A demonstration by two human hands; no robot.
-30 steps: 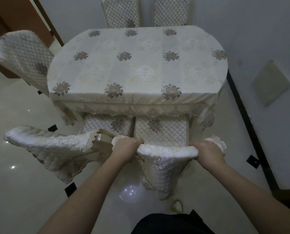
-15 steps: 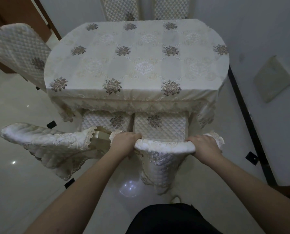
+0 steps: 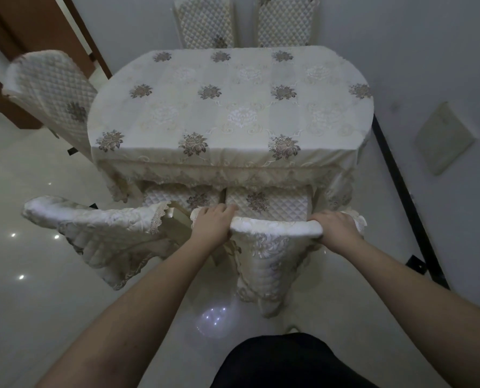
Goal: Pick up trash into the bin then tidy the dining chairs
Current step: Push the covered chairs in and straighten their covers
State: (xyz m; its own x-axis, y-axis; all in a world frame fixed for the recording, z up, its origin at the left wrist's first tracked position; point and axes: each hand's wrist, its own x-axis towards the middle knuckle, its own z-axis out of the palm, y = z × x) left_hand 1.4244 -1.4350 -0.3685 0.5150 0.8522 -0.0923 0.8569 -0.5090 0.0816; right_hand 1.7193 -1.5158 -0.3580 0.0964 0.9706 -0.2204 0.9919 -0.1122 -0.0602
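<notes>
Glossy pale floor (image 3: 23,317) runs underfoot, with a grey wall (image 3: 429,51) to the right and a brown door (image 3: 37,29) far left. The near chair (image 3: 272,247) stands right of centre at the near side of the table (image 3: 227,107), its back toward the person, its seat tucked partly under the cloth; the top rail runs left to right. The left hand (image 3: 212,226) clasps the rail's left end, fingers curled over the far side. The right hand (image 3: 336,229) grasps the right end likewise. A second chair (image 3: 101,231) stands just left, angled. Three more chairs stand at the left end and far side.
</notes>
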